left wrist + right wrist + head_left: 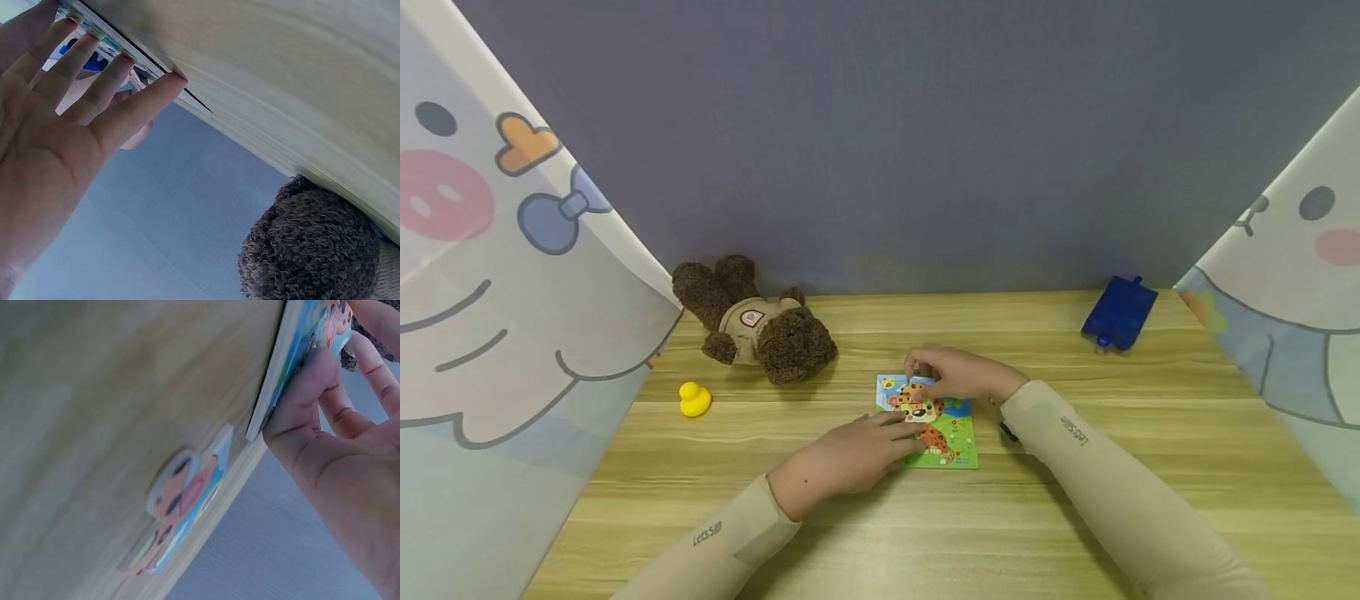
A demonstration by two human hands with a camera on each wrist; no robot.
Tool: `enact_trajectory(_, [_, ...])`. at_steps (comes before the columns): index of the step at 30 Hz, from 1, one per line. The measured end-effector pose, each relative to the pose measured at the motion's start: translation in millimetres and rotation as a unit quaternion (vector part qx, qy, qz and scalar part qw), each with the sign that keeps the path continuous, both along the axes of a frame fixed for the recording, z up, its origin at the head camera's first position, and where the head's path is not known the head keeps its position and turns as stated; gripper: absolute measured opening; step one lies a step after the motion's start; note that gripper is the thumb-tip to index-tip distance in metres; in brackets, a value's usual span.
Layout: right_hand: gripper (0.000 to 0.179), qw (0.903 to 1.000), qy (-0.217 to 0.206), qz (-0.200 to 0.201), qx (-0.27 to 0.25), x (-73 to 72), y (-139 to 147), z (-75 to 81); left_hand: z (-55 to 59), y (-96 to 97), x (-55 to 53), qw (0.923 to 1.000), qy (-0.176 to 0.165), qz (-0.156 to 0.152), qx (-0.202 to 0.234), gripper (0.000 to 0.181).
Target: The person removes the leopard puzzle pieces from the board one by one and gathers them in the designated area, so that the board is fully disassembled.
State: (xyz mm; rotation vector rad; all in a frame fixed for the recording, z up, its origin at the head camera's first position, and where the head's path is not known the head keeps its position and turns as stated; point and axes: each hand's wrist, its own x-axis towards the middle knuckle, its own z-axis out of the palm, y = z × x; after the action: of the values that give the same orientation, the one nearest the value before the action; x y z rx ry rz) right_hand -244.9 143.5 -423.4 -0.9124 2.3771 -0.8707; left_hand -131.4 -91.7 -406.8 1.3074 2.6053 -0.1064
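A jigsaw puzzle board (964, 450) with a spotted cartoon leopard lies flat on the table. My left hand (857, 454) rests on its left and lower part with the fingers nearly straight; in the left wrist view the fingertips (170, 80) touch the board's edge. Over the upper part of the board, my right hand (961, 372) curls its thumb and fingers. It pinches a puzzle piece (337, 328) in the right wrist view, partly hidden by the fingers. Another loose puzzle piece (187, 494) lies on the table beside the board.
A brown teddy bear (793, 346) lies at the back left, with a yellow rubber duck (695, 400) in front of it. At the back right is a blue pouch-like item (1120, 312). A small dark object (1008, 432) shows beside the right sleeve. Walls surround the table (880, 550).
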Motion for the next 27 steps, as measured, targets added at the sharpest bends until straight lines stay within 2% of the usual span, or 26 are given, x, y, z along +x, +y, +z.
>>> enact_trajectory(9, [0.018,0.9993,-0.017,-0.010,-0.033,1.6,4.6,0.4,-2.2,0.5,-0.6,0.9999,-0.003,0.008,-0.005,0.050])
enact_trajectory(19, [0.023,0.9938,-0.076,-0.040,-0.071,2.6,9.9,0.8,-1.3,1.3,-0.1,1.0000,0.000,0.006,-0.005,0.049])
enact_trajectory(27, [0.025,0.9925,-0.084,-0.050,-0.075,2.7,11.6,0.9,-1.0,1.5,1.3,1.0000,0.000,0.006,0.000,0.049])
